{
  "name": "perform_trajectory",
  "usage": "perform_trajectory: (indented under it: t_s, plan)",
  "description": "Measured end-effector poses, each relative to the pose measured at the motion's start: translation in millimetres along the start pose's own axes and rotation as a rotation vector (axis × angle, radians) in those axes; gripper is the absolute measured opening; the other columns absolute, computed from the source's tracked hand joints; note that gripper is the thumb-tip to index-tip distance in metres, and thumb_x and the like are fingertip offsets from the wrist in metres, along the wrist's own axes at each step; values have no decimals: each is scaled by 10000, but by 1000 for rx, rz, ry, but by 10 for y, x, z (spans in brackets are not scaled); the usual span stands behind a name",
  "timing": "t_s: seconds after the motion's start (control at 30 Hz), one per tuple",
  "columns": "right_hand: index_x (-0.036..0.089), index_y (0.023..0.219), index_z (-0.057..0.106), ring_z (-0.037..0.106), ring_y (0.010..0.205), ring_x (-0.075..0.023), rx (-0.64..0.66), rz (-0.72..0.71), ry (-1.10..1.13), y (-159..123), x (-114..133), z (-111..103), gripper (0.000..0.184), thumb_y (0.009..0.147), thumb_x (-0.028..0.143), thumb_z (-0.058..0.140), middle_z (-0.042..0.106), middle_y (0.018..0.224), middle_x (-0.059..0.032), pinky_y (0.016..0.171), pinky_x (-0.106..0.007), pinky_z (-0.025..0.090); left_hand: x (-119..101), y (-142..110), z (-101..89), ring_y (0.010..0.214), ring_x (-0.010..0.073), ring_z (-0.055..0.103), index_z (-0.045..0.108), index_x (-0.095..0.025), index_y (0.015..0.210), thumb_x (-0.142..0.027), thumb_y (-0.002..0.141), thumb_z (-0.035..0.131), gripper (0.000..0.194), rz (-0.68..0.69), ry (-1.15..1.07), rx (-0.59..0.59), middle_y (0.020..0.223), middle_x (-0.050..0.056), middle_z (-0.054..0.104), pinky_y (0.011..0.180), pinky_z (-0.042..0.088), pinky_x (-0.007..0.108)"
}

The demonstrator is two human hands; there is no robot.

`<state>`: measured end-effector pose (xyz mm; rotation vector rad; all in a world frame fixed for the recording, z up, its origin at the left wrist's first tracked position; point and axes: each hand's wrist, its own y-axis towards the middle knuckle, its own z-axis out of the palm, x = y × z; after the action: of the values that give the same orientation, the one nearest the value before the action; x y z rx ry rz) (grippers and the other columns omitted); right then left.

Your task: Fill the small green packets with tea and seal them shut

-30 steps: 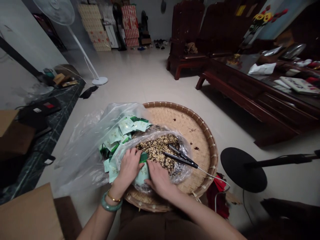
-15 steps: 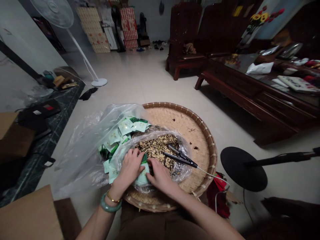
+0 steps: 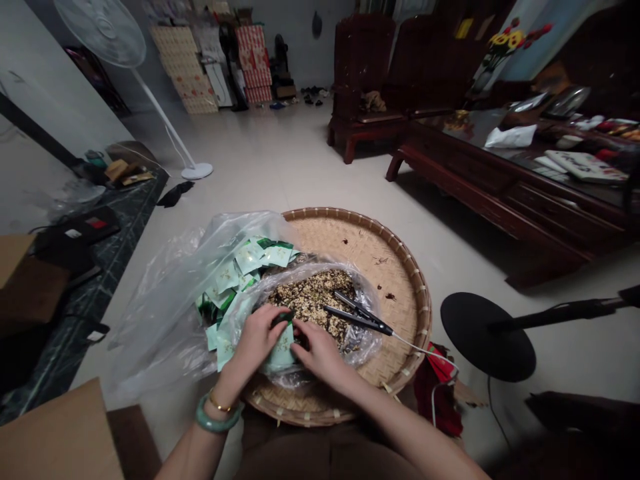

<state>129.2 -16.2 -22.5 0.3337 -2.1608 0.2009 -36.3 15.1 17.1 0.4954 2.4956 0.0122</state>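
Observation:
My left hand and my right hand pinch a pale green sachet between them, over a clear inner bag holding a dry speckled brown and cream mix. Several similar sachets lie heaped in a larger clear plastic bag to the left. Both bags rest partly on a round woven bamboo tray. Black-handled tongs with a white cord lie on the inner bag, right of my right hand.
A round black stand base sits on the floor to the right, with red cloth near the tray. Cardboard boxes are at lower left, beside a dark stone ledge. A dark wooden table stands at upper right.
The sachet's dark green top has tipped left under my left fingers, and my hands have drawn closer around it. The whole view has shifted slightly, with the tray lower in the picture.

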Motion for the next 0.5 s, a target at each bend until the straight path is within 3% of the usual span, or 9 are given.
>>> perform_trajectory:
  t_s: [0.1, 0.23, 0.4, 0.5]
  plan:
    - [167, 1196, 587, 611, 833, -188, -129, -26, 156, 10, -41, 30, 402, 794, 164, 582, 656, 1024, -89, 775, -323, 511, 17, 1, -44, 838, 192, 631, 659, -209, 1052, -209, 844, 563, 229, -23, -163, -90, 940, 54, 676, 740, 514, 314]
    - [182, 1138, 635, 599, 707, -153, -205, -46, 263, 26, -30, 11, 337, 810, 163, 559, 666, 990, -79, 699, -298, 518, 12, 4, -57, 766, 179, 638, 685, -216, 1057, -256, 827, 590, 252, -32, -196, -160, 855, 39, 681, 696, 530, 298]
    - [185, 1162, 628, 622, 884, -183, -199, -64, 277, -3, 17, 0, 353, 819, 151, 554, 657, 1072, -94, 801, -319, 509, 53, 8, -13, 760, 182, 647, 700, -212, 1034, -276, 813, 607, 248, -51, -203, -192, 858, 44, 691, 682, 535, 298]
    - [191, 1084, 650, 605, 929, -182, -223, -76, 257, -10, 28, 36, 273, 825, 159, 573, 642, 1045, -82, 824, -310, 493, 72, 2, 10, 771, 184, 646, 696, -215, 1037, -266, 816, 602, 246, -74, -173, -186, 869, 46, 689, 686, 534, 301]
